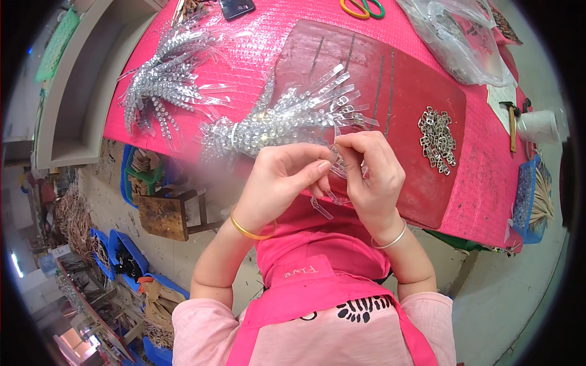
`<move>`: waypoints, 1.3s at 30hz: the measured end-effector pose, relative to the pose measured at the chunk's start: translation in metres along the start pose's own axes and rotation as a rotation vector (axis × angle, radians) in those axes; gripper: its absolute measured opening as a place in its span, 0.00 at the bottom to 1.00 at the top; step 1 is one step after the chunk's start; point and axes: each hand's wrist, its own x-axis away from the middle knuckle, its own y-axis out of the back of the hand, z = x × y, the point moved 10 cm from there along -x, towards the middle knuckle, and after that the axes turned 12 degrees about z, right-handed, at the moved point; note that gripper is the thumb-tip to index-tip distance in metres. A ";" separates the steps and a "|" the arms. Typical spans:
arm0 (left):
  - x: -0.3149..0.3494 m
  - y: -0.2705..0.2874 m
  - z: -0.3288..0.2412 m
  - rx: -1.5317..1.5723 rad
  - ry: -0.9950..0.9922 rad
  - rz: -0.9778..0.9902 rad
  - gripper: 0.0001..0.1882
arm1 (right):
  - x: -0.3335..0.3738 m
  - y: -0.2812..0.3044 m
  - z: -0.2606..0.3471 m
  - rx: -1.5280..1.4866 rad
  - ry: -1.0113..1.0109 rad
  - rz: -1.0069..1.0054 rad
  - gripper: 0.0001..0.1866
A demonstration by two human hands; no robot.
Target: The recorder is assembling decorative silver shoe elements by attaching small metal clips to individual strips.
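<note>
My left hand (282, 175) and my right hand (375, 174) meet at the near edge of a dark red mat (406, 177). Thumb and fingers of both are closed on the end of a clear plastic strap (335, 160); a small buckle between the fingertips cannot be made out for certain. Just beyond them lies a tied bundle of clear, rhinestone-studded straps (262, 131), some with metal buckles at their ends. Loose clear strap ends (321, 208) hang below my fingers. On the mat's right side sits a pile of small silver buckles (437, 141).
A second studded strap bundle (155, 82) lies on the pink-covered table (256, 49) at left. Farther back are a phone (237, 7), scissors (361, 8) and a plastic bag (461, 43). A hammer (512, 131), white tub (538, 126) and blue basket (530, 204) stand right; a wooden stool (162, 218) is lower left.
</note>
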 end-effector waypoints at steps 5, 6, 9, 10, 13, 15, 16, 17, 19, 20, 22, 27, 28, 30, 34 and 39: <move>0.001 -0.003 0.010 0.027 0.060 0.105 0.12 | 0.000 -0.006 -0.016 -0.128 -0.097 0.034 0.10; 0.002 -0.001 0.010 0.029 0.061 0.100 0.12 | 0.000 -0.006 -0.015 -0.131 -0.096 0.038 0.10; 0.001 -0.001 0.009 0.062 0.035 0.127 0.13 | 0.002 -0.014 -0.027 -0.292 -0.204 0.142 0.10; 0.000 -0.001 0.011 0.075 0.044 0.128 0.13 | 0.002 -0.013 -0.023 -0.254 -0.145 0.142 0.10; -0.001 -0.002 0.008 0.072 0.051 0.083 0.13 | 0.003 -0.011 -0.015 -0.192 -0.083 0.147 0.10; 0.000 -0.001 0.008 0.055 0.052 0.040 0.11 | 0.003 -0.011 -0.012 -0.167 -0.083 0.149 0.10; 0.000 0.001 0.004 -0.052 0.029 0.014 0.10 | 0.003 -0.012 -0.011 -0.158 -0.086 0.164 0.11; 0.000 0.003 0.001 -0.160 0.006 -0.011 0.10 | 0.003 -0.013 -0.010 -0.148 -0.089 0.179 0.11; 0.001 0.005 0.002 -0.160 -0.038 0.007 0.09 | 0.004 -0.013 -0.012 -0.200 -0.103 0.204 0.11; 0.001 0.005 0.000 -0.161 -0.083 0.026 0.08 | 0.005 -0.015 -0.013 -0.251 -0.118 0.229 0.11; 0.002 0.004 -0.003 -0.235 -0.096 0.023 0.08 | 0.004 -0.016 -0.013 -0.319 -0.124 0.227 0.10; 0.002 0.001 -0.002 -0.216 -0.045 0.081 0.10 | 0.010 -0.019 -0.038 -0.501 -0.362 0.209 0.06; 0.002 -0.002 0.001 -0.101 0.005 0.137 0.11 | 0.009 -0.018 -0.039 -0.502 -0.365 0.208 0.06; 0.002 -0.005 0.005 0.015 0.058 0.192 0.13 | 0.014 -0.022 -0.050 -0.714 -0.504 0.190 0.06; 0.001 -0.005 0.010 0.113 0.073 0.165 0.16 | 0.007 -0.014 -0.045 -0.509 -0.387 0.174 0.05; 0.000 0.000 0.014 0.078 0.078 0.074 0.15 | 0.008 -0.017 -0.041 -0.455 -0.346 0.168 0.04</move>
